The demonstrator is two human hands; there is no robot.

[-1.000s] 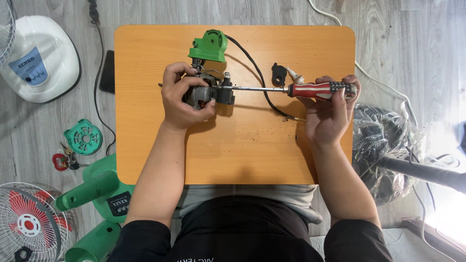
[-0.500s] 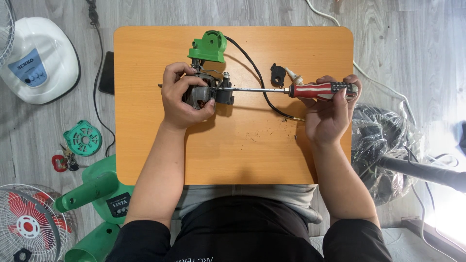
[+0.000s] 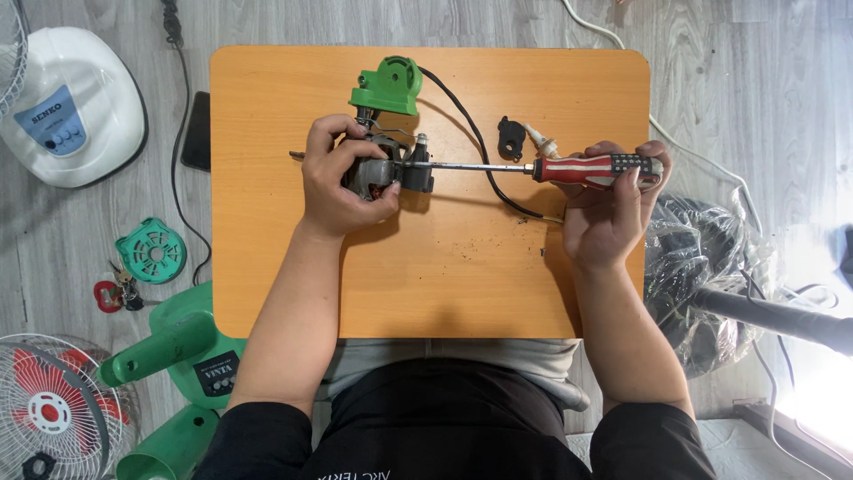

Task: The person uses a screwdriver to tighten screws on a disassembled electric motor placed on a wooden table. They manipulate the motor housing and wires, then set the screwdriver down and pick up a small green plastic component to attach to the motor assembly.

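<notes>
1. My left hand (image 3: 342,182) is wrapped around the motor (image 3: 378,173); fingers curl over its top, thumb presses the near side. Firm clamp.
2. My right hand (image 3: 609,209) is closed on the screwdriver (image 3: 591,168); fingers fold over the red striped handle, thumb underneath.
3. The screwdriver lies level, its shaft running left across the table (image 3: 426,267), tip at the dark end of the motor. I can't tell whether the tip sits in a screw.
4. The motor is at the upper middle of the table, held slightly off or on the board; can't tell which. A thin shaft sticks out on its left.
5. A green plastic housing (image 3: 388,87) sits just behind the motor, touching or nearly so.
6. A black cable (image 3: 471,133) loops from the housing, passes under the screwdriver shaft and ends near my right hand.
7. A small black part (image 3: 509,138) and a white plug piece (image 3: 540,140) lie just behind the shaft.
8. On the floor to the left: a white fan base (image 3: 67,107), a green round cap (image 3: 151,252), a green stand (image 3: 178,347) and a fan grille (image 3: 49,409).
9. On the floor to the right: a grille in a plastic bag (image 3: 702,258).
</notes>
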